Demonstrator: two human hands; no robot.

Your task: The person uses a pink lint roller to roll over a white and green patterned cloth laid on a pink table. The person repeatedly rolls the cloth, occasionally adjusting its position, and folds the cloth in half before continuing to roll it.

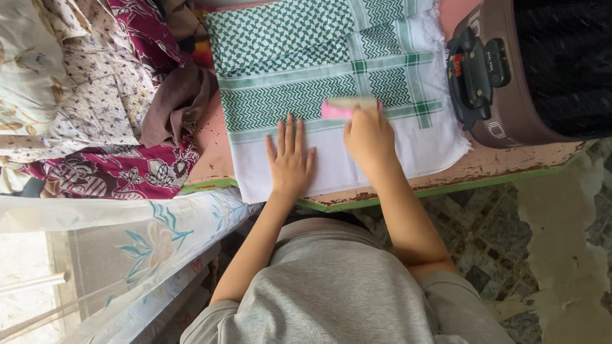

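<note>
Grey shirt low in frame, then both hands up on the cloth: left hand (290, 159) flat, fingers spread, pinning the green-and-white scarf (331, 83) at centre; right hand (368, 137) closed around a pink brush (347, 107), on the patterned band. Suitcase (510, 70) upper right; patterned clothes (95, 102) upper left.

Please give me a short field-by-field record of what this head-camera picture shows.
surface: worn pink table with a green edge
cloth: green-and-white patterned cloth spread flat on it
left hand: flat on the cloth, fingers spread
right hand: gripping a pink block-shaped object pressed on the cloth
left of cloth: heap of floral fabrics
right of cloth: brown suitcase
</note>
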